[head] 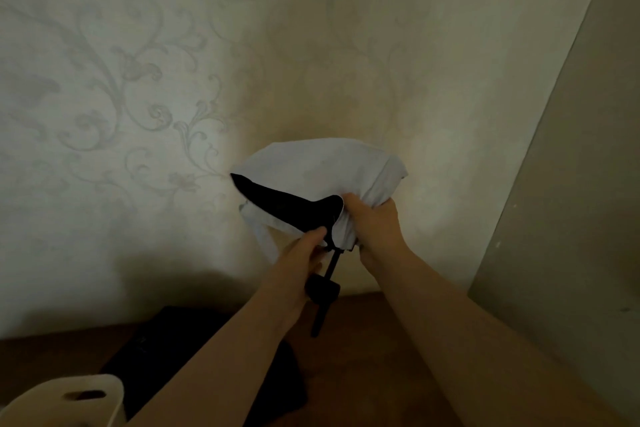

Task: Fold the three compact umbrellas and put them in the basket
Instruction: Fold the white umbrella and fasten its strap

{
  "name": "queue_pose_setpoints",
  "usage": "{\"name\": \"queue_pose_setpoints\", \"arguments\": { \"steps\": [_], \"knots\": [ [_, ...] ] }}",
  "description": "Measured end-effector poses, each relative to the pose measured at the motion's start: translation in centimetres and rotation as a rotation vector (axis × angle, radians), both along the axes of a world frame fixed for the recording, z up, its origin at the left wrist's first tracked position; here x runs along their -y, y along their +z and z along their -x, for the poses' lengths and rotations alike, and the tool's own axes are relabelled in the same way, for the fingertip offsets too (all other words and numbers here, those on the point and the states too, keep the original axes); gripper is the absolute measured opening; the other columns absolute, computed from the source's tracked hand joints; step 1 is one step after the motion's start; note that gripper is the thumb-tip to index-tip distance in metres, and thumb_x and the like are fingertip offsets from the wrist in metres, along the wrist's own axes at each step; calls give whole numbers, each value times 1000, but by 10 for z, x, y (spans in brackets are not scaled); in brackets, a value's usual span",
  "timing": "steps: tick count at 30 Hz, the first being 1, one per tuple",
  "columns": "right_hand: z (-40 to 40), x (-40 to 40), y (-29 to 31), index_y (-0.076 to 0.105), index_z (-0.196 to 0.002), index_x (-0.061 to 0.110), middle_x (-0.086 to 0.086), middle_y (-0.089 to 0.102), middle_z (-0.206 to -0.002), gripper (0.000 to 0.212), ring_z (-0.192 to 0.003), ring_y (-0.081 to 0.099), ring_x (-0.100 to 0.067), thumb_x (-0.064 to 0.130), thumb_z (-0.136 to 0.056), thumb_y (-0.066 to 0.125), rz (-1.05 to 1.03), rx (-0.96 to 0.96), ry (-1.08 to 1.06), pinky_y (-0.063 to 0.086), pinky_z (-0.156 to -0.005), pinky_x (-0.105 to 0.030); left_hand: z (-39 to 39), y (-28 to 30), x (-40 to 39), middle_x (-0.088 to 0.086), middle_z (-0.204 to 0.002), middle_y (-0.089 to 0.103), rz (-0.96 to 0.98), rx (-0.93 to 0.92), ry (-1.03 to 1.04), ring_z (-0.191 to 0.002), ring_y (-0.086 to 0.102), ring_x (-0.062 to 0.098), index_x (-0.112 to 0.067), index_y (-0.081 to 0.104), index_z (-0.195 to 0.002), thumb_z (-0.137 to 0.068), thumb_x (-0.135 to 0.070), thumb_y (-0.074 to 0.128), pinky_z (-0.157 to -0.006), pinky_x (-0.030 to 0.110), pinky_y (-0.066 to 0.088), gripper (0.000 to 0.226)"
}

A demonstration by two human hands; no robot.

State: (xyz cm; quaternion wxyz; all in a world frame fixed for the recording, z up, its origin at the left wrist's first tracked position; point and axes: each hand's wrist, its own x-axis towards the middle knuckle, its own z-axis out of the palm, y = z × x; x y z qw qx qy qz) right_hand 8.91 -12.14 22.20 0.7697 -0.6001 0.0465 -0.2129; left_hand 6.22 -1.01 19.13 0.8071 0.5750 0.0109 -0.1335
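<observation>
The person holds one umbrella (311,170) up in front of the wall (138,80), with both arms stretched forward. The canopy is white outside and black inside, and it is collapsed into a loose bundle, with one black fold hanging open on the left side.

The right hand (372,222) grasps the bunched white cloth from the right, with its fingers curled around the gathered part near the shaft. The left hand (304,253) is just below the canopy on the left; its thumb presses on the edge of the black fold and its fingers are curled there, pinching the cloth near the shaft. The two hands are close, almost touching.

The black shaft comes down between the hands, tilted a little to the left, and ends in the black handle (322,289) with a thin strap hanging under it.

Below is a brown table (363,357). A dark flat thing (166,340) lies on it, under the left forearm; what it is I cannot tell. At the bottom left corner stands the pale basket (104,402), with a slot handle in its wall, well apart from the umbrella.
</observation>
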Motion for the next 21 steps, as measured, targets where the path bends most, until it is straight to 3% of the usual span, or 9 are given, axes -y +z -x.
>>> {"name": "queue_pose_setpoints", "arguments": {
  "steps": [3,7,9,11,14,16,18,21],
  "knots": [
    [-1,-3,-4,48,-131,8,-10,62,-118,49,-99,62,-24,11,-85,66,9,-29,-16,55,-76,-31,1,-6,0,-5,-116,63,-134,89,-31,-106,59,13,-25,59,-117,-79,-53,61,-100,43,44,47],
    [1,-5,-5,53,-124,6,-4,65,-106,40,-90,64,-17,8,-86,65,-16,-28,-24,57,-73,-26,5,-6,0,-1,-114,64,-253,241,-24,-77,71,17,-20,52,-121,-89,-46,53,-70,36,55,41],
    [1,-7,-6,56,-119,9,0,66,-98,35,-83,64,-12,9,-86,66,-15,-37,0,57,-64,-19,6,-8,0,7,-99,68,-326,310,57,-63,67,23,-14,56,-111,-90,-47,51,-61,39,55,39],
    [-2,-7,-7,53,-124,8,-5,66,-106,48,-89,65,-17,21,-82,72,-7,-107,20,58,-66,-24,7,-8,-2,14,-75,68,-357,360,137,-56,63,24,-7,59,-97,-91,-44,51,-64,45,56,38],
    [-1,-9,-6,39,-137,14,-8,56,-128,83,-106,61,-26,47,-70,76,92,-250,55,56,-85,-41,10,-6,-5,6,-52,62,-327,359,211,-45,58,17,-8,59,-82,-93,-36,52,-52,34,52,31],
    [5,-8,-6,27,-144,20,-4,44,-138,102,-117,52,-28,66,-65,71,261,-359,91,49,-90,-41,11,-3,-7,5,-49,60,-249,310,232,-43,56,17,-9,58,-77,-93,-32,54,-47,27,47,28],
    [10,-5,-8,20,-147,22,-4,40,-143,104,-119,48,-25,72,-67,64,341,-430,152,42,-87,-37,11,-3,-8,5,-49,60,-184,276,232,-40,54,16,-8,58,-75,-93,-29,55,-43,23,45,28],
    [14,-2,-5,14,-150,22,-5,35,-150,93,-128,42,-26,64,-79,58,318,-472,236,37,-92,-37,14,-1,-7,11,-53,58,-109,223,192,-37,52,14,-5,58,-78,-93,-27,55,-40,20,45,27]
  ]
}}
